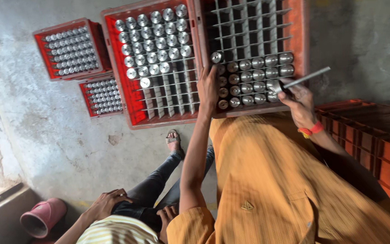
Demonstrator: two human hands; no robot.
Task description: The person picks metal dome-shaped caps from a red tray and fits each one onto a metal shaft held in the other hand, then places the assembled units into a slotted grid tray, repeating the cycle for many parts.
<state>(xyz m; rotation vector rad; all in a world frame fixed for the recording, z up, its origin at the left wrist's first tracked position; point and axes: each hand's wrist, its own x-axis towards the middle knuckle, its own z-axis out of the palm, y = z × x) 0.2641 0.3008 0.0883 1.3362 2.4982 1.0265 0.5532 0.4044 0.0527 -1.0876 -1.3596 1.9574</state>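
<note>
My left hand (207, 88) reaches up to the left rim of a brown divided crate (299, 27), its fingertips closed on a shiny metal cylinder (216, 57). Three rows of like cylinders (258, 74) fill the crate's near cells; the far cells are empty. My right hand (299, 103), with a red band at the wrist, grips a thin grey metal rod (308, 77) over the crate's near right corner. Beside it a red crate (113, 63) holds several more cylinders in its far half.
Two smaller red crates (41, 49) (86, 97) of cylinders lie on the concrete floor at the left. Orange crates (375, 140) are stacked at the right. Another person sits at the lower left, a hand (109, 201) on dark trousers, a sandalled foot (173, 139) near the crates. A pink bucket (41, 218) lies tipped.
</note>
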